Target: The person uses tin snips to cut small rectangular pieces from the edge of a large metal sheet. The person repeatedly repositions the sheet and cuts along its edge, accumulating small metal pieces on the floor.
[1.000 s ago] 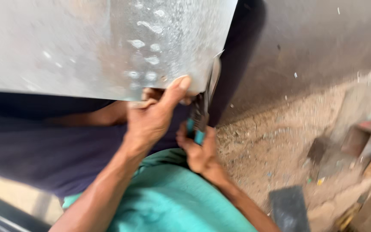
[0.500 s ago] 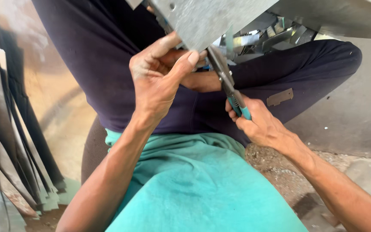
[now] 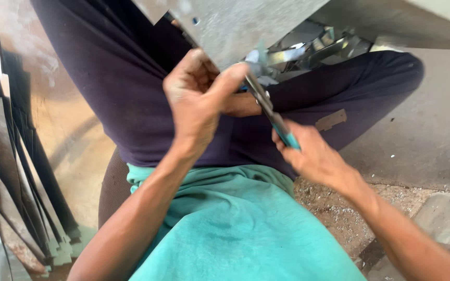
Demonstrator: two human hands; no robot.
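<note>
Sheet metal [image 3: 235, 26], a grey galvanised piece with a small hole, hung over the person's lap, its lower edge pinched between the thumb and curled fingers of the left hand [image 3: 196, 99]. Just beside that grip, the right hand [image 3: 313, 156] was closed around the teal handles of metal snips [image 3: 269, 112], whose blades met the sheet's lower edge. Farther out lay dark trousers [image 3: 131, 93], a teal shirt [image 3: 225, 229], stacked metal sheets [image 3: 11, 171] at left, and bright offcuts [image 3: 308, 47] beyond the knee.

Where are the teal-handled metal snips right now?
In the head view, the teal-handled metal snips sit centre-right, gripped by the right hand, blades at the grey sheet metal edge.
</note>
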